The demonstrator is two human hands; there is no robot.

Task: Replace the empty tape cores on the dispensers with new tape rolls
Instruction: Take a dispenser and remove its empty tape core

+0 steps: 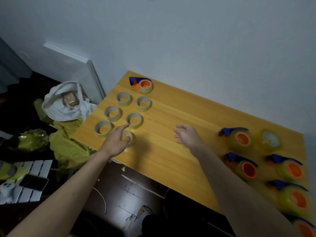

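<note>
Several empty tape cores [133,120] stand on end in two rows on the left part of the wooden table [171,158]. My left hand [116,142] hovers over the nearest core [130,136]; the index finger is stretched out and the thumb lies at the core's rim. My right hand [186,135] hangs open above the table's middle, holding nothing. A blue and orange dispenser [141,83] with a thin roll stands at the far edge. Several dispensers [239,138] loaded with full yellowish rolls line the right side, beside a loose new roll [270,140].
The wall runs right behind the table. On the floor to the left lie a white bag [56,106] with wrapped tape inside and yellow-green plastic wrap [68,147]. A slatted stool [30,194] carries a phone [33,182]. My shoe [143,211] shows below the front edge.
</note>
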